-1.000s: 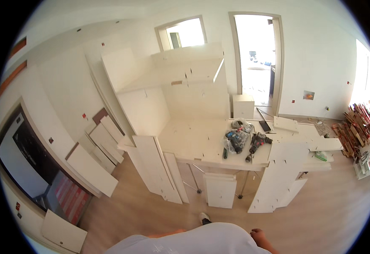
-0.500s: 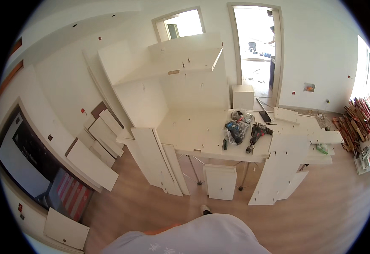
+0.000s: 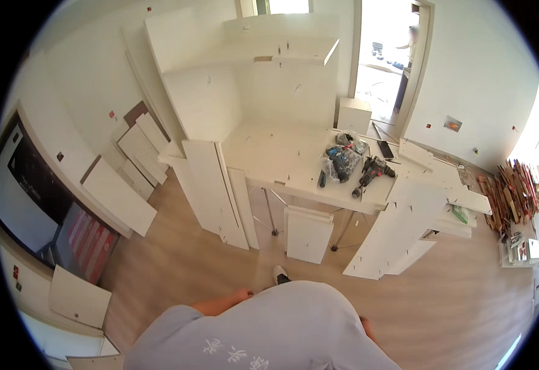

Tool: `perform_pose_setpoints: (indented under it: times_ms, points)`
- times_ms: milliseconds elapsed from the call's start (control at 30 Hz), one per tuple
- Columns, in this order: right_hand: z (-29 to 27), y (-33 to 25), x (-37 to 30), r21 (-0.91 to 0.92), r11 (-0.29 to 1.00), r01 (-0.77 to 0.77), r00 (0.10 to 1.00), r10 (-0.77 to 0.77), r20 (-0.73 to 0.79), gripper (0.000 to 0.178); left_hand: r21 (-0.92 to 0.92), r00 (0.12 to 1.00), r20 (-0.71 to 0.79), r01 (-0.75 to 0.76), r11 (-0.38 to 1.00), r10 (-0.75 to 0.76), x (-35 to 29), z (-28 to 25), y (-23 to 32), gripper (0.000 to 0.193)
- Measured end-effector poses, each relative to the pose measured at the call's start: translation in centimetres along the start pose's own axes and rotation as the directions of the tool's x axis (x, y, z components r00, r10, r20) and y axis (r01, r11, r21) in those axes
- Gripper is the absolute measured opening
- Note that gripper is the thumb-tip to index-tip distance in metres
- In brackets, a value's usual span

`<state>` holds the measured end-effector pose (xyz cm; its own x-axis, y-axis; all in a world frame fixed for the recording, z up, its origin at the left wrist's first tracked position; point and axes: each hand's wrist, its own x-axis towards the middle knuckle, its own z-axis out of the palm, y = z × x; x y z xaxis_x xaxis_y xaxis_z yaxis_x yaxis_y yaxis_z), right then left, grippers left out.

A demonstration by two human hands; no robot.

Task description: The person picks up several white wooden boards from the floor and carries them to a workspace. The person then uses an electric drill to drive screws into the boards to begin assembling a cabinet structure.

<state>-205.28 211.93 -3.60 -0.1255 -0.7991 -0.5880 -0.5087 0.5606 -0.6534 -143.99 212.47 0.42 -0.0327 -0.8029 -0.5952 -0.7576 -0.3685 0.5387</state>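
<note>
My left hand shows at the front of my grey shirt, with its forearm coming in from the left. Its fingers are mostly hidden and too small to read. Only a sliver of my right hand or forearm shows past the right side of the shirt. Nearest ahead, above the shoe, a short white panel leans below a white cabinet-like worktop. On that top lie a dark power drill, a clear plastic bag with a blue-and-black tool and a phone.
Tall white panels lean at the worktop's left and right. Thin metal legs stand underneath. More boards lean along the left wall. Wood scraps and a bin sit at right. Someone is beyond the doorway.
My view has tipped downward, so the worktop and panels sit higher in the picture. More of my shirt, my left hand and a bit of my right arm have come into view.
</note>
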Motion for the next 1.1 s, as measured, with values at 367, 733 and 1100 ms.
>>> perform_pose_setpoints:
  times_ms: [367, 733, 1100]
  points:
    - [-0.9, -1.1, -1.5, 0.018, 0.992, -0.121, 0.992, 0.12, 0.045, 0.034, -0.093, 0.995, -0.055, 0.073, 0.993, -0.078, -2.8, 3.5, -1.0, 0.039]
    - [0.3, 1.2, -2.9, -0.069, 0.985, -0.156, 0.985, 0.16, 0.065, 0.033, -0.204, 0.996, 0.016, 0.085, 0.975, -0.083, -4.1, 7.1, -8.6, 0.039]
    - [0.6, 5.5, -4.4, -0.112, 0.978, -0.175, 0.98, 0.184, 0.072, 0.033, 0.081, 0.999, 0.029, 0.033, 0.996, -0.035, -3.1, 3.2, 1.6, 0.039]
